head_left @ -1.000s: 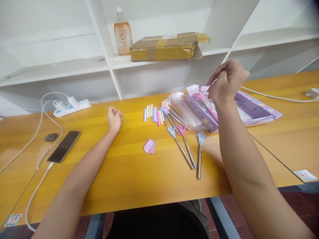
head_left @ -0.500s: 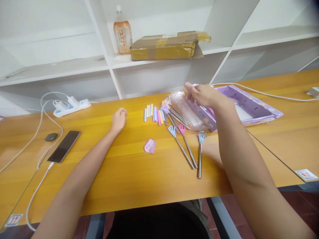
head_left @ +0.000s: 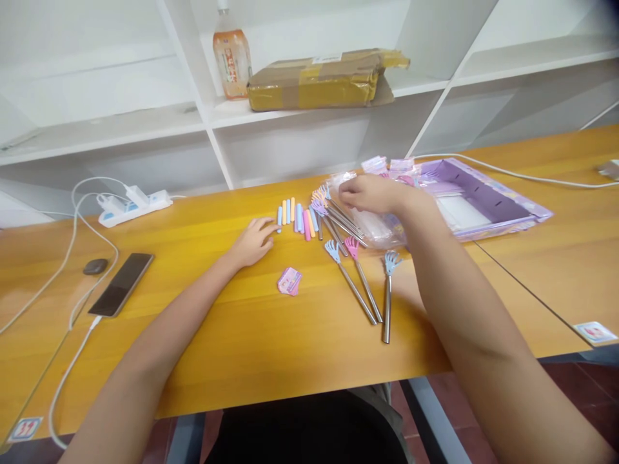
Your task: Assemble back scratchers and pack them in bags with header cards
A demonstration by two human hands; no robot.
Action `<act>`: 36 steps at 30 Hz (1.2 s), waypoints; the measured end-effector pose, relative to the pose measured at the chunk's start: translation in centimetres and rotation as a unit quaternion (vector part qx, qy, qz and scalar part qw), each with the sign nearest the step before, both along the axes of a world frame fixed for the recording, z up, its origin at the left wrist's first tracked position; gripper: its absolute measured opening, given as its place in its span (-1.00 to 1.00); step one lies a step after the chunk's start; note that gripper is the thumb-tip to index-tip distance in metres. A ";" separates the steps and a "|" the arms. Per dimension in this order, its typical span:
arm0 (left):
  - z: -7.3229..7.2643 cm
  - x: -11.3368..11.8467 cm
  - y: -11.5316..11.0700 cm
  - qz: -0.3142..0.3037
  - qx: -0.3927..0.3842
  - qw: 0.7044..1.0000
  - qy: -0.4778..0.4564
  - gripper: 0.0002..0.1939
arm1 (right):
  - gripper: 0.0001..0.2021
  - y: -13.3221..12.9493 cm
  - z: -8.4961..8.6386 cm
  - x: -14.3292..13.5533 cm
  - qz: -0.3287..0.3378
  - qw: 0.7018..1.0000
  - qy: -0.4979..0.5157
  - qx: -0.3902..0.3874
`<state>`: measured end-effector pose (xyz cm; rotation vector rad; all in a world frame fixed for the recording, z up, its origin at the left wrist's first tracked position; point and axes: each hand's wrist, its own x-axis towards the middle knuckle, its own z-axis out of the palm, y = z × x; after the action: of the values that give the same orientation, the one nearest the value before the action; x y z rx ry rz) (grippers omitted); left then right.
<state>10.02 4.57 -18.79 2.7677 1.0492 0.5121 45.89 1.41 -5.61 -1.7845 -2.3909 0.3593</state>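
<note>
My left hand (head_left: pixel 254 242) rests on the table with its fingers apart, the tips beside a row of pastel sleeves (head_left: pixel 299 218) in blue, orange, purple and pink. My right hand (head_left: pixel 371 193) is above the clear plastic bags (head_left: pixel 376 227), its fingers curled downward; what lies between them is hidden. Just left of it is a pile of back scratchers (head_left: pixel 338 219) with metal rods and hand-shaped heads. Nearer me lie a blue back scratcher (head_left: pixel 353 287), a pink back scratcher (head_left: pixel 366 283) and another blue back scratcher (head_left: pixel 387 298). Small pink-purple cards (head_left: pixel 289 281) are stacked mid-table.
A purple box (head_left: pixel 512 216) with packaged pieces stands at right. A phone (head_left: pixel 122 285), a dark earbud case (head_left: pixel 95 266) and a power strip (head_left: pixel 136 209) with white cables are at left. On the shelf are a bottle (head_left: pixel 233 61) and a taped carton (head_left: pixel 314 84).
My left hand has moved right toward the sleeves, and its fingers have spread. My right hand has shifted left and lower over the plastic bags, uncovering more of the purple box and its packets.
</note>
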 end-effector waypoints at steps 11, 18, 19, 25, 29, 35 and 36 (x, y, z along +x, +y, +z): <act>0.3 0.2 0.2 0.107 0.021 0.993 -0.040 -0.90 | -0.89 0.0 -0.8 -1.3 -0.029 0.995 -0.018 0.098; -0.2 -0.6 1.4 0.167 0.014 0.984 -0.054 -0.73 | -0.89 0.2 -1.5 -2.6 0.085 0.992 -0.017 -0.087; -0.3 -0.7 1.5 0.170 0.014 0.984 -0.051 -0.73 | -0.84 0.3 -1.9 -2.7 0.099 0.989 -0.019 -0.113; -0.5 -1.1 1.9 0.186 0.007 0.981 -0.052 -0.81 | -0.76 1.1 -3.9 -3.8 0.121 0.977 -0.052 -0.170; -0.5 -1.3 2.1 0.193 -0.003 0.979 -0.066 -0.86 | -0.86 0.9 -4.3 -4.7 0.124 0.973 -0.055 -0.189; -0.4 -1.3 2.1 0.195 -0.019 0.975 -0.106 -0.89 | -0.81 0.4 -2.9 -4.0 0.156 0.963 0.024 -0.218; -0.4 -1.3 2.1 0.194 -0.023 0.974 -0.115 -0.88 | -0.77 0.2 -2.4 -3.6 0.154 0.963 0.049 -0.216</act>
<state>8.76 6.68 -19.17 2.3913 1.5236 0.8193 42.33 1.65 -7.99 -1.4748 -2.6673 1.0522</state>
